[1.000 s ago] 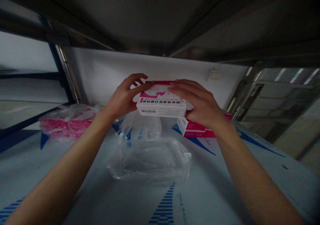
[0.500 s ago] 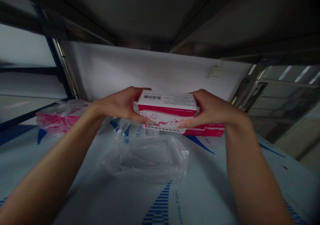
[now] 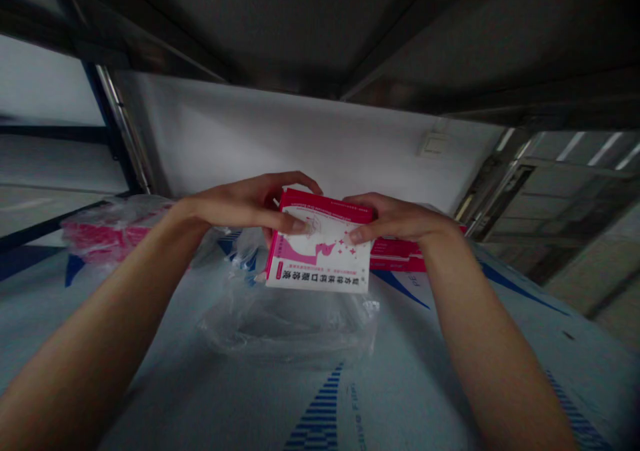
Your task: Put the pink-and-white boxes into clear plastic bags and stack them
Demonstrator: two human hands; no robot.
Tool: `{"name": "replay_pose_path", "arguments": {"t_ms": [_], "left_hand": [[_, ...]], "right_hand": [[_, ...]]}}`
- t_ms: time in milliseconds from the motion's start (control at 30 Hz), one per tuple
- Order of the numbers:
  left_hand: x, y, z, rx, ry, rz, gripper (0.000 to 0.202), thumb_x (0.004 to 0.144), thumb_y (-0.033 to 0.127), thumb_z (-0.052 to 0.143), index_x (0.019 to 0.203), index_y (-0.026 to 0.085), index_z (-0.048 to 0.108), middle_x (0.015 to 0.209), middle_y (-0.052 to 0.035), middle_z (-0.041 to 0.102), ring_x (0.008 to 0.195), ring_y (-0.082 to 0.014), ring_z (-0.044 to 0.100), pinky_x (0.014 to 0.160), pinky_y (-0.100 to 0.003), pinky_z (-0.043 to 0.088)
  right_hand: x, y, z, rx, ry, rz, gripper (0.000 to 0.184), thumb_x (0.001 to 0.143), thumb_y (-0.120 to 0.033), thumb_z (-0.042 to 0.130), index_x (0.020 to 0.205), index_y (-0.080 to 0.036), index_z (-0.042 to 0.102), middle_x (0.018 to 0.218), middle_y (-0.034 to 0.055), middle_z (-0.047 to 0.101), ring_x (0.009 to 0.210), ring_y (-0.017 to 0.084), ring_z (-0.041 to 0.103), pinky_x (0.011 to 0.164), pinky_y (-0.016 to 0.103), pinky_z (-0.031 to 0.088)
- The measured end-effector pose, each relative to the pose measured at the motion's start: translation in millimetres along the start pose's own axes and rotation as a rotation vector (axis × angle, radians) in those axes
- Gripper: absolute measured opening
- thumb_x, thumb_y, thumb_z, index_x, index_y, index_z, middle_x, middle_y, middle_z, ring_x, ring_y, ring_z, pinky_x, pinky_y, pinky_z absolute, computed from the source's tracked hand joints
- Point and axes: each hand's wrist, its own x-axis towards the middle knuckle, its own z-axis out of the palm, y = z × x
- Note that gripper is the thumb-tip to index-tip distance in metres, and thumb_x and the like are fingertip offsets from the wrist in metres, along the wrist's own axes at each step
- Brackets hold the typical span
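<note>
A white and pink medicine box [image 3: 320,257], printed with "Oral Solution", is held between both hands at mid-view. Its large printed face is turned toward me, with the lettering upside down. My left hand [image 3: 260,204] grips its left side, thumb on the front and fingers behind the top edge. On the right side, my right hand [image 3: 387,221] holds it the same way, thumb flat on the front. Behind and below my right hand lie similar pink boxes [image 3: 400,256], partly hidden. A crumpled clear plastic bag [image 3: 295,334] lies on the surface just below the box.
Pink boxes in clear plastic wrap [image 3: 110,234] lie at the left, partly behind my left forearm. Film with blue print covers the work surface [image 3: 240,397]. A dark shelf [image 3: 300,31] hangs low overhead. At the back is a white wall [image 3: 280,131] with a switch [image 3: 434,145].
The box in my hands has tipped, so its large printed face now shows instead of the white barcode side. My right hand has shifted left, uncovering more of the boxes behind it.
</note>
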Motion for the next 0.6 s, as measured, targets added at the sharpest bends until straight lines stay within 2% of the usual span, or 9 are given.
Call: {"name": "replay_pose_path", "arguments": {"t_ms": [100,167,367,500,600], "left_hand": [[2.3,-7.6,-2.1,-0.079,-0.182,-0.092,0.066,0.078,0.040,0.074,0.137,0.017,0.054,0.119,-0.0117,0.071,0.098,-0.0244,0.071,0.076,-0.029,0.056],[4.0,-11.6,-2.7,-0.085,-0.263,-0.146,0.066,0.075,0.040,0.077,0.134,0.017,0.059,0.120,-0.0119,0.071,0.100,-0.0254,0.070,0.077,-0.029,0.056],[9.7,-19.3,2.9,-0.050,-0.496,-0.236,0.053,0.077,0.047,0.075,0.118,0.014,0.069,0.111,-0.0111,0.074,0.096,-0.0238,0.069,0.074,-0.026,0.053],[16.7,-29.8,18.6,-0.058,-0.657,-0.261,0.048,0.072,0.047,0.079,0.108,0.017,0.073,0.095,-0.0082,0.077,0.078,-0.0187,0.068,0.061,-0.022,0.048],[23.0,-37.6,31.2,-0.014,-0.699,-0.346,0.046,0.067,0.047,0.082,0.102,0.017,0.077,0.082,-0.0072,0.077,0.062,-0.0160,0.063,0.052,-0.022,0.043]], "right_hand": [[6.7,-2.0,5.7,-0.063,-0.082,0.075,0.053,0.068,-0.045,0.085,0.112,-0.018,0.072,0.108,0.0068,0.075,0.090,0.021,0.069,0.075,0.028,0.056],[11.9,-1.5,10.6,-0.086,-0.162,0.100,0.052,0.067,-0.047,0.085,0.109,-0.018,0.073,0.105,0.0062,0.076,0.089,0.021,0.070,0.074,0.028,0.055],[26.1,2.0,26.1,-0.312,-0.302,0.146,0.054,0.064,-0.055,0.084,0.102,-0.018,0.077,0.097,0.0043,0.077,0.084,0.020,0.069,0.069,0.026,0.050],[36.3,5.4,36.6,-0.364,-0.479,0.087,0.050,0.067,-0.056,0.082,0.102,-0.020,0.078,0.098,0.0022,0.077,0.087,0.019,0.067,0.075,0.026,0.048],[44.5,10.9,42.9,-0.429,-0.552,0.136,0.047,0.067,-0.057,0.081,0.096,-0.020,0.080,0.093,0.0013,0.077,0.084,0.018,0.066,0.074,0.026,0.047]]}}
